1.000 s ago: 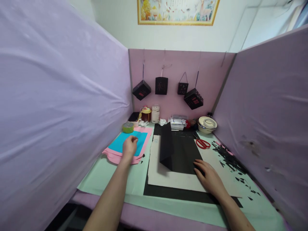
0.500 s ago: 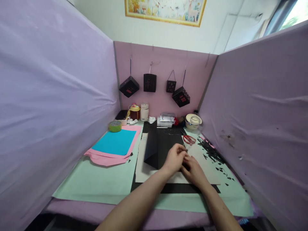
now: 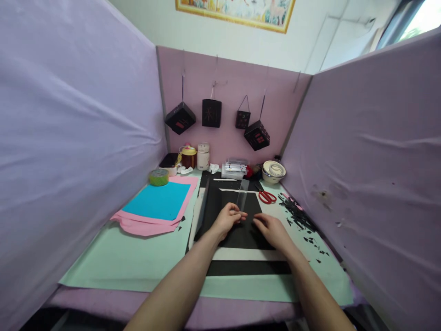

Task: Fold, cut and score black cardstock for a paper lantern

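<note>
My left hand is closed around the lower end of a clear ruler, which points away from me over the black paper. My right hand, fingers loosely stretched, rests at the right part of the black paper and holds nothing I can see. This paper has a raised, folded flap on its left side. Beneath it lies a white board on a larger black sheet. Red-handled scissors lie just beyond my right hand.
Blue sheets lie on pink sheets at left, with green tape behind. Black scraps cover the right side. Along the back stand a white bottle, a plastic box and a lidded bowl. Black paper boxes hang above.
My hands have moved apart, the left one leftward and now with the clear ruler. The black paper's flap stands steeper and further left. My view has shifted slightly.
</note>
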A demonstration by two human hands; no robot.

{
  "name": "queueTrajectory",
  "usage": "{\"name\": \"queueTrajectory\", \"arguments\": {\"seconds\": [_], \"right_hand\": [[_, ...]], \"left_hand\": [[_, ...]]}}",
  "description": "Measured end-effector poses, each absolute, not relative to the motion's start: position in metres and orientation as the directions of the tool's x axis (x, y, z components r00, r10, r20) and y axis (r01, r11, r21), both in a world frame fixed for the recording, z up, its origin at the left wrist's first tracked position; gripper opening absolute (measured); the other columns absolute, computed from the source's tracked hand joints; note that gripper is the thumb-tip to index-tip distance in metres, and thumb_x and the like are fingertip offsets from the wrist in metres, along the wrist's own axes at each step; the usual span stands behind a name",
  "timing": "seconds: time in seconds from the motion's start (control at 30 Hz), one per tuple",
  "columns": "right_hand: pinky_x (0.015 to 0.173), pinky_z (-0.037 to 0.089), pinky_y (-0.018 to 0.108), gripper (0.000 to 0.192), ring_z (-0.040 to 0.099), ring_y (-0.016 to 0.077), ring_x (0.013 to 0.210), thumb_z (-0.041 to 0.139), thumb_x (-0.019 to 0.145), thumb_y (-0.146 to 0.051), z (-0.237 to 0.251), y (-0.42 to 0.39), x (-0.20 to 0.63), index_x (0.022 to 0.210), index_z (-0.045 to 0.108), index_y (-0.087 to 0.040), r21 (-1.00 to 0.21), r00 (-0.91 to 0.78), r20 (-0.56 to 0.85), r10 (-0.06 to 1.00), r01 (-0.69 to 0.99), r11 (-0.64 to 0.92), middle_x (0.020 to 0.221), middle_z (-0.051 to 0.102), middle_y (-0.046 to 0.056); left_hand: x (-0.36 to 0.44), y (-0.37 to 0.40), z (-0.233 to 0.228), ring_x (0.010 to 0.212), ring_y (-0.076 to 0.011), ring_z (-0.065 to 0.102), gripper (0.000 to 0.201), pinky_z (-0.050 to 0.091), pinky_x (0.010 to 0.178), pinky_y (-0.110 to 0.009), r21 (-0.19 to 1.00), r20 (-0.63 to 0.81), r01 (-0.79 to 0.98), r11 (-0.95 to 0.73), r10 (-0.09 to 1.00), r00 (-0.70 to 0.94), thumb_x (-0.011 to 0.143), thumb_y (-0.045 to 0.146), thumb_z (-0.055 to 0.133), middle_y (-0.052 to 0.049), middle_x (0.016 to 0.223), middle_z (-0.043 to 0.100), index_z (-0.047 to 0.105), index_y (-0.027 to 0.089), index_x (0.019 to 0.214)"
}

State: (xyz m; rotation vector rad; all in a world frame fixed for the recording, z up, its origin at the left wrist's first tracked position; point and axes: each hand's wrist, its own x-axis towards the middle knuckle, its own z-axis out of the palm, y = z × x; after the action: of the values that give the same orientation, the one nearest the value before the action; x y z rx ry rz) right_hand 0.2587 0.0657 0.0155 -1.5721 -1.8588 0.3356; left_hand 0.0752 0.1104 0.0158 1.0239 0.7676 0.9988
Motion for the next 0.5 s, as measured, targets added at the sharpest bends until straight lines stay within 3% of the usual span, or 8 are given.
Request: {"name": "queueTrajectory", "arguments": {"seconds": [0.17,0.33,0.5], "right_hand": [[0.082,0.049,0.036,0.034,0.064,0.0222,0.09,0.055,0.082,-0.044,0.027,0.099,0.238,0.101,0.066,-0.018,-0.838,0.05,0.359,0.932,0.457,0.298,0.101,0.07,0.009],[0.073,0.049,0.033,0.031,0.062,0.02,0.077,0.06,0.078,-0.047,0.021,0.102,0.228,0.083,0.066,-0.017,-0.898,0.083,0.353,0.932,0.311,0.313,0.081,0.069,0.006],[0.06,0.045,0.027,0.031,0.055,0.014,0.059,0.062,0.076,-0.048,0.017,0.093,0.229,0.075,0.063,-0.017,-0.95,0.018,0.242,0.97,0.206,0.233,0.064,0.062,0.0]], "left_hand": [[0.077,0.109,0.014,0.07,-0.0121,0.065,0.022,0.042,0.064,-0.022,0.961,0.009,-0.262,0.09,0.936,0.352,0.069,0.005,0.064,-0.001,0.075,0.068,0.049,0.017,0.079],[0.079,0.111,0.011,0.067,-0.0113,0.061,0.021,0.043,0.063,-0.022,0.974,0.036,-0.223,0.039,0.947,0.318,0.064,0.012,0.074,0.0,0.07,0.064,0.055,0.015,0.074],[0.08,0.112,0.01,0.063,-0.0109,0.06,0.022,0.042,0.058,-0.02,0.972,0.013,-0.231,0.052,0.961,0.275,0.073,0.03,0.071,-0.001,0.069,0.063,0.059,0.014,0.082]]}}
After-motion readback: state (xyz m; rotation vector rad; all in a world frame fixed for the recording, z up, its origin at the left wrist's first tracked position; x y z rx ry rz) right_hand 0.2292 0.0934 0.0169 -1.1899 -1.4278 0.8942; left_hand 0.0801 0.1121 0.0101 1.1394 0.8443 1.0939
